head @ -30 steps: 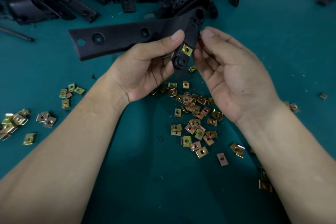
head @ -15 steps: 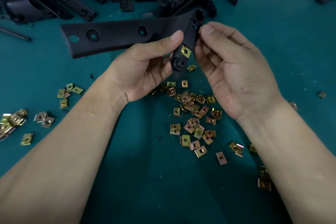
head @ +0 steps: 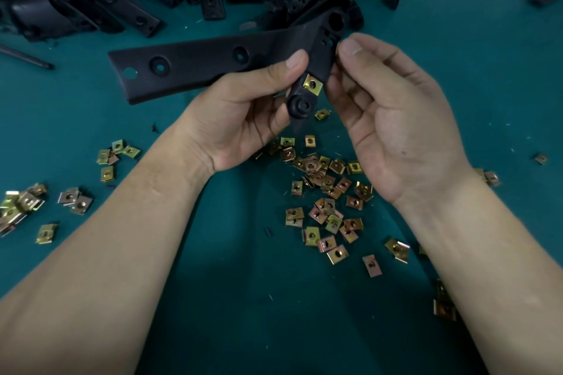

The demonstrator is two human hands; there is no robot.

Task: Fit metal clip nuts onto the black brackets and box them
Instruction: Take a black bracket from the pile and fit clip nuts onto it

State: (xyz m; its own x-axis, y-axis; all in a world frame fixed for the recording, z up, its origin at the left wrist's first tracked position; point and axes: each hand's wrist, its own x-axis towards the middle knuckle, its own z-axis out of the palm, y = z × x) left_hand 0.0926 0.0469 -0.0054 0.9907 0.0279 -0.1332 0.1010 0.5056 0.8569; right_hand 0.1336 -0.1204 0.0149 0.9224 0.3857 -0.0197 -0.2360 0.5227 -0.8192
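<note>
Though long, probably handles light and stiff, judging by the bracket at centre frame above the counter. Gripped at the bend by the left hand, fingers curled round. One nut already clipped on the short arm. Pinched just above by the right hand; cannot tell whether over another. Best held near the bend; loose nuts lower centre likely slippery.

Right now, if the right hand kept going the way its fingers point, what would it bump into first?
The bracket. The right hand points up and left at its short arm, which the left hand holds. The fingertips seem to touch it, though depth is unclear.
</note>
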